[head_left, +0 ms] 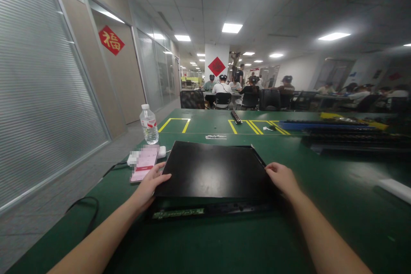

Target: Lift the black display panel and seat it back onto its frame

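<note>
A flat black panel with a glossy sheen lies tilted over a black frame on the green table in front of me. Along the frame's near side a strip of green circuit board shows; the rest of its inside is covered. My left hand grips the panel's left edge, thumb on top and the other fingers partly hidden beneath. At the opposite side, the fingers of my right hand are closed at the panel's right edge, close to the frame's rim. Whether they also hold the frame, I cannot tell.
On the left stand a water bottle, a phone and a white plug-like block with cables. Yellow tape marks the far table, where a black strip lies. Blurred dark parts are stacked right. People sit beyond.
</note>
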A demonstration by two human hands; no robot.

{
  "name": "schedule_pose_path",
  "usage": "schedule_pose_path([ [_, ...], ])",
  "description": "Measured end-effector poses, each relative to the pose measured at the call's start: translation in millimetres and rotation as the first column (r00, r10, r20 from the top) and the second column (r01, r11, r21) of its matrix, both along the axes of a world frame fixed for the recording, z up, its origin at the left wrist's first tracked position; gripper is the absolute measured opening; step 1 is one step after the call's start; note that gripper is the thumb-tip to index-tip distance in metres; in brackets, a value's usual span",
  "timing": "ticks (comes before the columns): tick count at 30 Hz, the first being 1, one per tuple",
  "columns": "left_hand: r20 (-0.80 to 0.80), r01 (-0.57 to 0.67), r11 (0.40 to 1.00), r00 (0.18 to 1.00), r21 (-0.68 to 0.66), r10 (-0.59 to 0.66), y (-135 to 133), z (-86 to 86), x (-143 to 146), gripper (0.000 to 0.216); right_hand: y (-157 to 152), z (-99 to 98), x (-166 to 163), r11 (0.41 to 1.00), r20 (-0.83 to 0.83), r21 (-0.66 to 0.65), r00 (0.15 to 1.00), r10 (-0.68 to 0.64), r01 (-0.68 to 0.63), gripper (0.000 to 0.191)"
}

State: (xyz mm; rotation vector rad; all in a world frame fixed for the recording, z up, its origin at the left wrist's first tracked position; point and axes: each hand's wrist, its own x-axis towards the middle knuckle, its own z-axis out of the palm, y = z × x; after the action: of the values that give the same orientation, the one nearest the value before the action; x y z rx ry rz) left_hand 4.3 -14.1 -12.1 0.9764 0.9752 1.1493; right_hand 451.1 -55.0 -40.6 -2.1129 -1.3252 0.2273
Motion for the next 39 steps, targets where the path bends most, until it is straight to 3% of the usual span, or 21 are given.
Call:
schedule_pose_path([
  [8, -0.021, -0.030, 0.999, 0.999, -0.025, 0.029, -5.9, 8.8, 2.7, 0.063, -0.3, -0.3, -0.6, 1.000, 0.020, 0.021, 1.000, 0.010, -0.010, 0.019],
  [18, -0.010, -0.031, 1.000, 0.999, -0.007, 0.030, 2.8, -3.2, -1.9, 0.063, 1.4, -1.7, 0.3, 1.000, 0.019, 0.017, 1.000, 0.001, -0.001, 0.020],
  [39, -0.020, -0.029, 1.000, 0.999, -0.003, 0.029, -0.1, 0.8, -0.2, 0.059, 0.0, -0.5, -1.8, 1.000, 0.019, 0.011, 1.000, -0.004, 0.004, 0.019],
])
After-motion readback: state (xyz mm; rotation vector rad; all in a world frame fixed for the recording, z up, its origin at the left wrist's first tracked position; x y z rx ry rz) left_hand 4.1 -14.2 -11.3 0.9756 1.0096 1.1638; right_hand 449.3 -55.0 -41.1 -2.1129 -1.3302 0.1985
